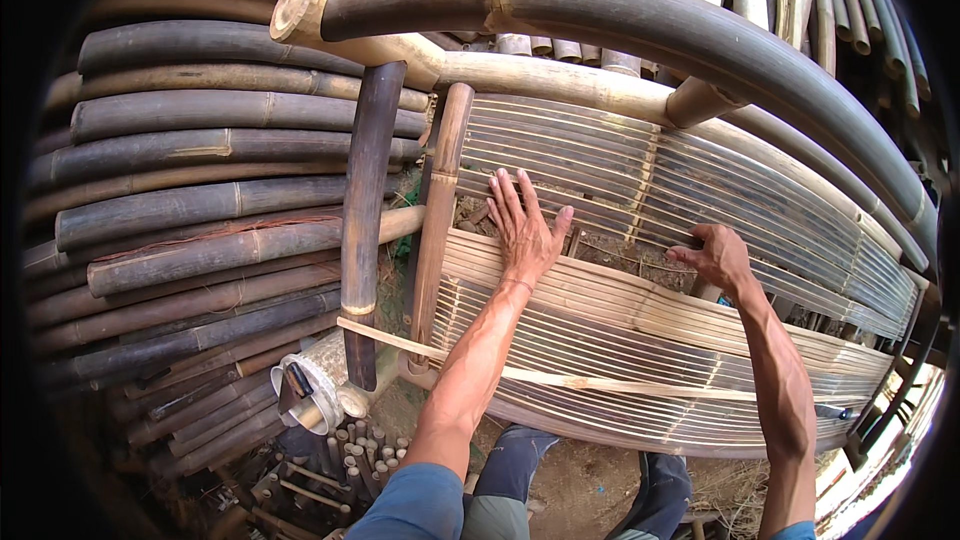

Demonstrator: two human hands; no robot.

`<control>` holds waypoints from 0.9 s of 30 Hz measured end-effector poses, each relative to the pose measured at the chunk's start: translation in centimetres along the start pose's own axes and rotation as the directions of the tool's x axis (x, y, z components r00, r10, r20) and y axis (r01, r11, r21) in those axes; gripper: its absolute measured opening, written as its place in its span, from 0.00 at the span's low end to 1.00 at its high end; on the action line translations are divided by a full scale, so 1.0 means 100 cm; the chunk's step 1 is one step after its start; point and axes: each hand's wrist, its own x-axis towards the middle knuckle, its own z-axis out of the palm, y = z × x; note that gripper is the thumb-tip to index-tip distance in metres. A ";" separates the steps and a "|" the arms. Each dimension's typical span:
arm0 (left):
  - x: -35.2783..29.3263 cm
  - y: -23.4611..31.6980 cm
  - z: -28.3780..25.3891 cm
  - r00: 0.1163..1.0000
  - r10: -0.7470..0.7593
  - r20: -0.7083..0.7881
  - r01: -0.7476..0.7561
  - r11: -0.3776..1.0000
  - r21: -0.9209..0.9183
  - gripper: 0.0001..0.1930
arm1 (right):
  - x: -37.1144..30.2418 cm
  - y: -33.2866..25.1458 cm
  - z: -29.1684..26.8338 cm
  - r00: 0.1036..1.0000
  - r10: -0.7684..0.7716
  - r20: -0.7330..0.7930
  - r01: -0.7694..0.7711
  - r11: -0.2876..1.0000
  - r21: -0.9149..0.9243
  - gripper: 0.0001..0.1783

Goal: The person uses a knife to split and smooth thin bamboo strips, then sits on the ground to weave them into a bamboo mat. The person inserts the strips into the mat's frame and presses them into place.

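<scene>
In front of me is a bamboo seat frame [453, 165] with a panel of dark bamboo slats [570, 152] on its far side. My left hand [527, 232] lies with fingers spread on the lower edge of these slats. My right hand [722, 258] is at the same edge farther right, its fingers curled at the dark slat and its thumb pointing left; the fingertips are partly hidden. Between the arms runs a band of pale bamboo slats [640, 302]. Nearer me, a loose pale bamboo strip [610, 383] crosses the striped slats, passing beneath my left forearm.
A thick curved bamboo pole [640, 8] arches over the frame's far side. Stacked dark bamboo poles [200, 155] fill the left. A white bucket [318, 385] with tools stands at lower left, near short bamboo pieces [365, 455]. More poles [830, 0] lie at the back right.
</scene>
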 end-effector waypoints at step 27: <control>-0.178 0.178 -0.047 0.527 0.284 0.801 -0.373 0.924 -0.082 0.22 | -0.276 0.267 0.136 0.453 0.838 0.303 -0.036 -0.323 0.946 0.33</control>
